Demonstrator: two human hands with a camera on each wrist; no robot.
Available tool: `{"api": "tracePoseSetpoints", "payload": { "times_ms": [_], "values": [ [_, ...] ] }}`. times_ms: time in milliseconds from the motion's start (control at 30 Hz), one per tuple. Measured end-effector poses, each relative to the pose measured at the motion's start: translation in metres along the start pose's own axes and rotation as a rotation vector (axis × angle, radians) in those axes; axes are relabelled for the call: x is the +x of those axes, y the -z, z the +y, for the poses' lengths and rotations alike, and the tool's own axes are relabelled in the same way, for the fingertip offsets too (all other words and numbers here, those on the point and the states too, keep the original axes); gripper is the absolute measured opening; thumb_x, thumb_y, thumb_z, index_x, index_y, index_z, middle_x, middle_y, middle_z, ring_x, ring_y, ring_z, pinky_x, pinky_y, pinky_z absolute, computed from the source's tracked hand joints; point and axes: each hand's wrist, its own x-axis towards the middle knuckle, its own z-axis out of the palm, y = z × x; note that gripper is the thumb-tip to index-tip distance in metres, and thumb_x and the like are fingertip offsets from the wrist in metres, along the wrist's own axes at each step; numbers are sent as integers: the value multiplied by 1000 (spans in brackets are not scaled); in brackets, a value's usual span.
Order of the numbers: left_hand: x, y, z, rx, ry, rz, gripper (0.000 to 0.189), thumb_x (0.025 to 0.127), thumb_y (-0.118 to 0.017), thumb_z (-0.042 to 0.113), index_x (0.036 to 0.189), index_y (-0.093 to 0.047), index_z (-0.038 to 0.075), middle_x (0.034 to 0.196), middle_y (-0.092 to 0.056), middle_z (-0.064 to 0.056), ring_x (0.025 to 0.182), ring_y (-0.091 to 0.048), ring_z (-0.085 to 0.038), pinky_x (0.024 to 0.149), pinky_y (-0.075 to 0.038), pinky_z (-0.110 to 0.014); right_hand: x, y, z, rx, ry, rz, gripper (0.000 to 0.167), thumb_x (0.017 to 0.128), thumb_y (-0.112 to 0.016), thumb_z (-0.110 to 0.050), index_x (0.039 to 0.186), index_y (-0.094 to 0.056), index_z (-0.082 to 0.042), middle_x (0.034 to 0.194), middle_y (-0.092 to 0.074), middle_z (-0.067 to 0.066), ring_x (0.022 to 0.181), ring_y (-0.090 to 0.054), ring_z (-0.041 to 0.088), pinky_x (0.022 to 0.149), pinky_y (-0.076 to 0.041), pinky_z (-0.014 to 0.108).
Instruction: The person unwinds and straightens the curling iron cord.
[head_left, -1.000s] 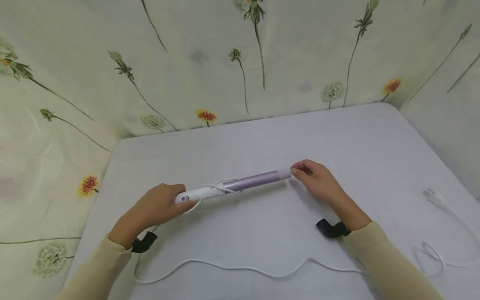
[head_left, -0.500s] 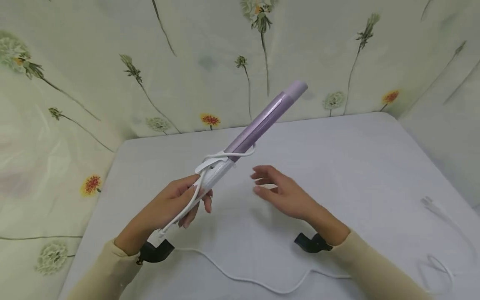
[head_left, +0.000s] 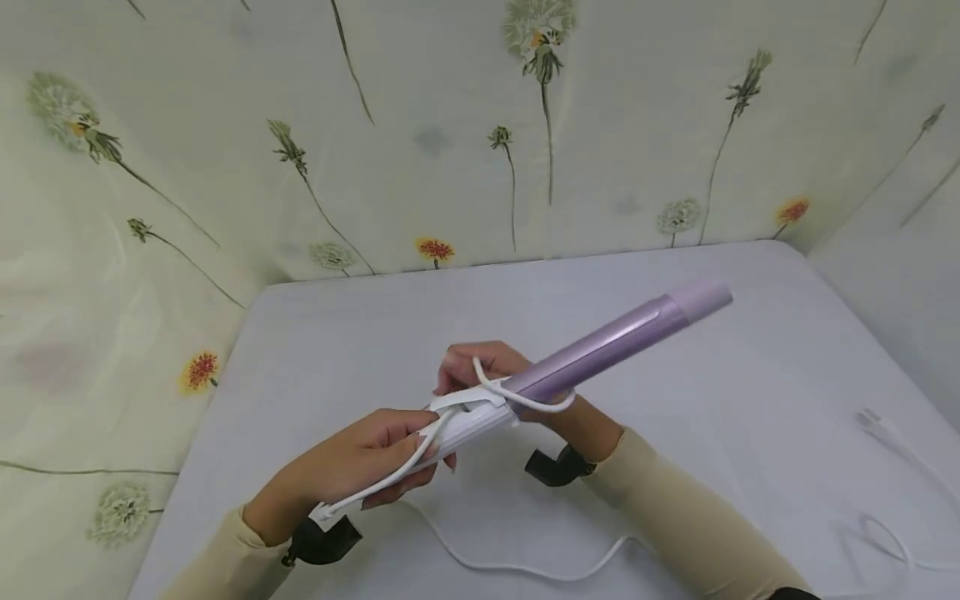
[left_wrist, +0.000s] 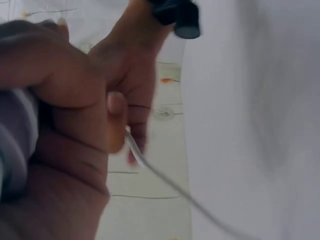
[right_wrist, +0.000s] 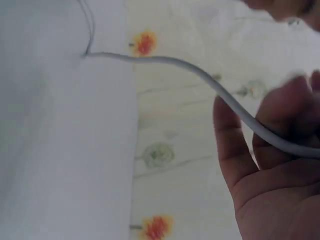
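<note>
A curling iron (head_left: 600, 346) with a lilac barrel and white handle slants up to the right in the head view. My left hand (head_left: 367, 454) grips its handle, the thumb on top over a stretch of the white cord (head_left: 408, 462). Part of the cord loops round the iron where barrel meets handle. Behind the iron is my right hand (head_left: 483, 367), partly covered by it. In the right wrist view the cord (right_wrist: 235, 105) runs across the loosely bent fingers (right_wrist: 230, 135) of that hand. The left wrist view shows the left hand (left_wrist: 70, 125) close up around the handle.
More cord (head_left: 525, 571) trails over the white table (head_left: 360, 333), passing behind the right sleeve (head_left: 675, 508). Its plug (head_left: 870, 419) lies at the right, near a small loop of cord. A flower-printed sheet (head_left: 420, 175) hangs behind the table.
The right hand has left the barrel tip and moved left, behind the handle. The left hand has turned the iron over, raised its tip, then lowered it to the right.
</note>
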Motion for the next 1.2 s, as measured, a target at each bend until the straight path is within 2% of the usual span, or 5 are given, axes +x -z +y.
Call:
{"api": "tracePoseSetpoints", "payload": {
  "times_ms": [167, 367, 600, 967, 1200],
  "values": [
    [-10, 4, -12, 126, 65, -17, 29, 114, -39, 18, 118, -64, 6, 78, -58, -1, 54, -49, -8, 39, -40, -25, -25, 57, -38, -396, -125, 259, 37, 113, -46, -18, 79, -56, -5, 69, -50, 5, 66, -54, 20, 67, -51, 33],
    [-24, 14, -20, 253, 170, 60, 25, 114, -44, 20, 117, -66, 11, 82, -61, -1, 60, -51, -6, 46, -42, -23, -88, 113, -97, -762, -335, 279, 35, 100, -72, -16, 70, -54, -17, 63, -43, -2, 63, -43, 18, 57, -34, 33],
    [-25, 32, -26, 357, 225, 158, 25, 113, -48, 24, 116, -67, 8, 79, -58, -3, 57, -48, -8, 46, -40, -24, -114, 111, -129, -974, -440, 244, 26, 92, -84, -26, 78, -62, -28, 63, -48, -11, 62, -42, 10, 54, -35, 28],
    [-42, 46, -32, 205, 111, 209, 29, 115, -38, 15, 117, -64, 1, 78, -54, -6, 50, -45, -6, 34, -39, -27, -125, 86, -81, -898, -577, -148, 27, 107, -60, -42, 87, -69, -28, 74, -54, -13, 68, -49, 6, 64, -43, 29],
    [-44, 37, -31, 281, 199, 115, 21, 112, -50, 20, 117, -68, 10, 85, -61, -2, 62, -50, -5, 48, -42, -21, -111, 108, -54, -1089, -580, 261, 35, 111, -52, -39, 90, -59, -12, 69, -47, -1, 61, -42, 16, 60, -37, 36]
  ]
}}
